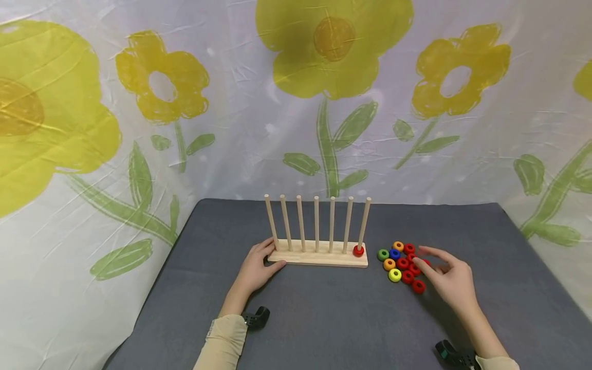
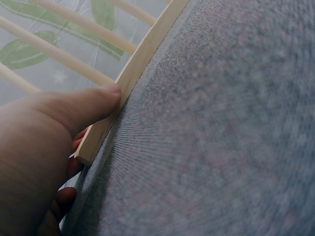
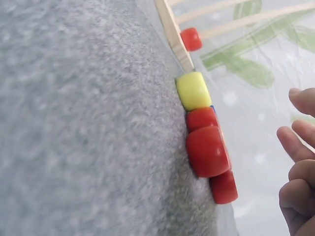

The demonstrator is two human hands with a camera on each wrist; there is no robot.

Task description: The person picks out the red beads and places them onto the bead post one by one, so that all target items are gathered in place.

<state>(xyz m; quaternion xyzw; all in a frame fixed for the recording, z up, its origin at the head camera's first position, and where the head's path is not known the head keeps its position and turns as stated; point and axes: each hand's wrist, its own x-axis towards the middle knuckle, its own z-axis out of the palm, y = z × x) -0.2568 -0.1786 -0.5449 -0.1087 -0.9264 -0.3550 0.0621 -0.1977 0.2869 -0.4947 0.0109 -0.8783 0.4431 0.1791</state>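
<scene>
Peg rack (image 1: 319,260) of pale wood at the centre, loose coloured rings (image 1: 402,267) to its right, on a dark grey tabletop (image 1: 333,318).
A person's left hand (image 1: 253,266) grips the rack's left end, thumb against its near edge; the right hand (image 1: 453,281) hovers over the rings, thumb and fingers parted, with nothing visible between them. One threaded red ring (image 1: 358,254) sits at the foot of the rightmost of seven pegs (image 1: 316,226); the loose ones, red, orange, yellow, green and blue, lie close together.

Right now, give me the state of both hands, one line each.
Left hand: closed, gripping the left end of the wooden base.
Right hand: open, holding nothing, over the red rings.
</scene>
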